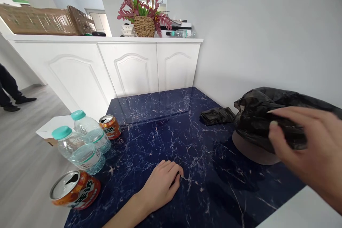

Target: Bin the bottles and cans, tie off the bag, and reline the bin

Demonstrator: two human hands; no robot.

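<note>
1. One dark marble desk (165, 139) carries everything, with a white cabinet (128, 64) behind it.
2. Black plastic bag (256, 114) sits at the desk's right side, draped over a pale round bin (251, 151). It looks thin, light, soft and crinkly, probably slippery; a pinch of bunched film at the rim seems the best hold.
3. Right hand (307, 149) pinches the bag's upper edge.
4. Left hand (162, 181) rests loosely curled on the desk, holding nothing.
5. Two water bottles (82, 142) and two orange cans (74, 189) lie at the left edge.

Right hand (312, 149) cut off by the frame edge; black bag (267, 114) hides most of the bin beneath.
</note>
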